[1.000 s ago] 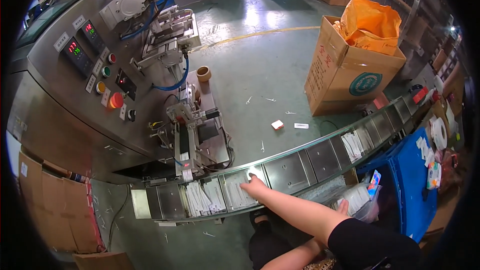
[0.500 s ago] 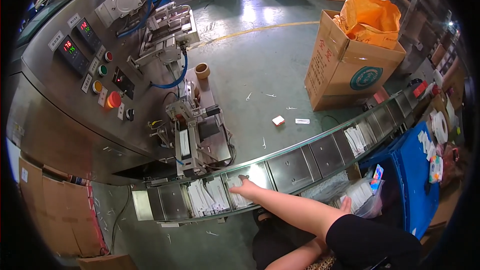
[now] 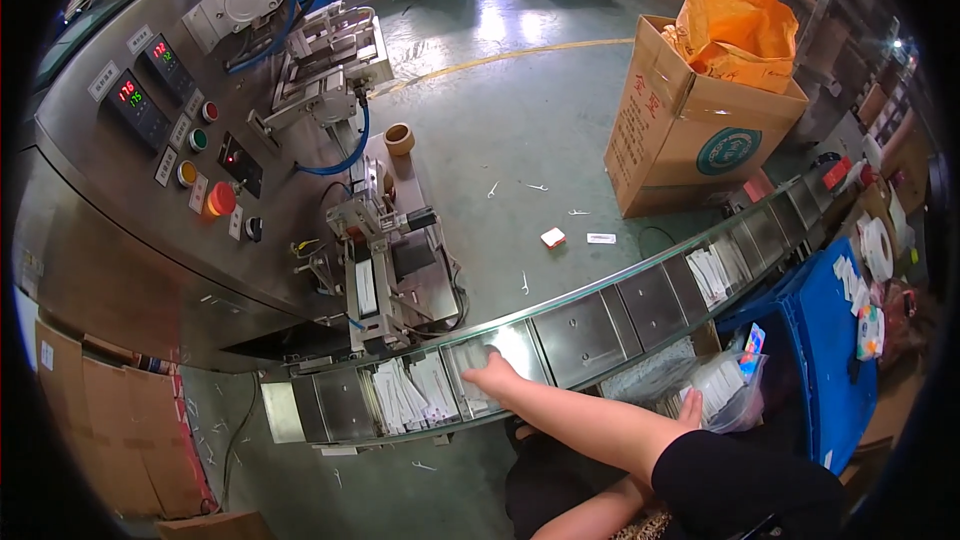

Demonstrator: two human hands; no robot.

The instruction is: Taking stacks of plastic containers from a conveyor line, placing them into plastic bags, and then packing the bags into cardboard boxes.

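My right hand (image 3: 488, 374) reaches across to the left, over a metal conveyor compartment. Its thumb and fingers look apart, resting on or just above pale white packets (image 3: 474, 400); the fingertips are partly blurred. In the compartment to its left lie more narrow white packets (image 3: 402, 392), loosely fanned. My left hand (image 3: 690, 406) passes under my right forearm, which hides most of it. Its visible fingers press along the side of a bundle of white packets (image 3: 716, 387) in a clear plastic bag (image 3: 752, 412).
The conveyor (image 3: 585, 330) curves past me, with a steel machine (image 3: 105, 200) and its control panel at left. Beyond it stands a large cardboard box (image 3: 665, 140) holding an orange bag (image 3: 740, 35). A blue bin (image 3: 840, 360) is at right. Small white pieces litter the floor.
My right hand shifts only slightly over the same compartment, and its fingers look more drawn in. My left hand stays at the bundle. The whole view drifts a little.
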